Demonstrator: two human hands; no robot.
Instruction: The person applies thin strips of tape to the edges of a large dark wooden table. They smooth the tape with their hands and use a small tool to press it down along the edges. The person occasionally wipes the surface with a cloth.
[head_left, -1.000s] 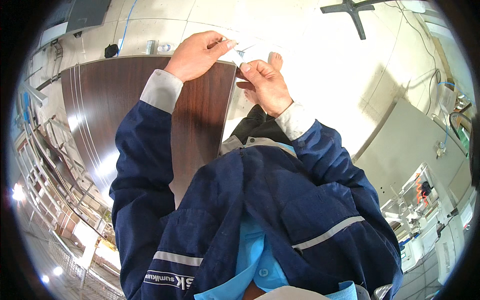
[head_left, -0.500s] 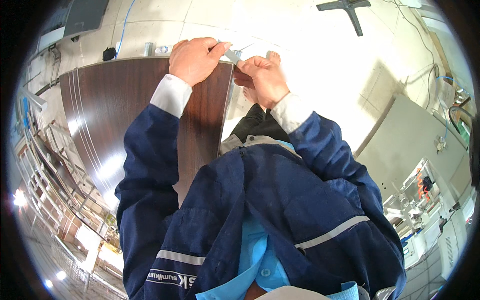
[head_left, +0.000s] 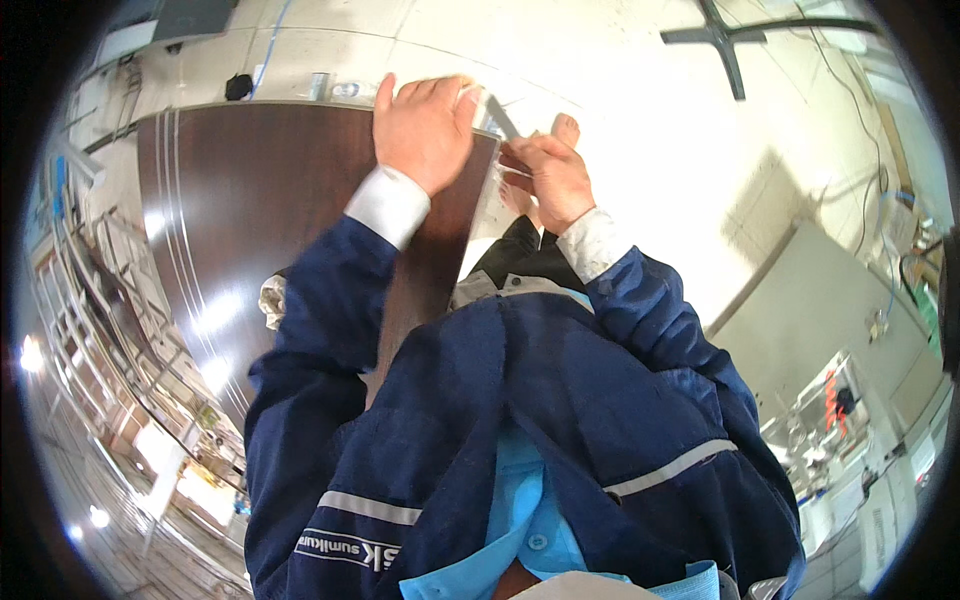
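— Where were the hands, from where you stood?

— Both were at the far edge of the dark wooden bench [head_left: 250, 230]. The left hand [head_left: 425, 130] lay palm-down over that far right corner, fingers curled over the edge. Whether it gripped anything beneath, I could not tell.

— And the right one?

— The right hand [head_left: 545, 175] sat just to the right, off the bench edge, fingers pinched round the lower end of a thin grey strip [head_left: 503, 118].

— How did that strip lie?

— Its long axis slanted up and to the left, from the right hand's fingertips toward the left hand's fingers. The upper end nearly met the left hand; touching or just apart, I could not say. So the right hand held it, and the left was the near neighbour.

— Anything else about?

— A small black object [head_left: 238, 87] lay on the pale floor [head_left: 640, 90] beyond the bench.
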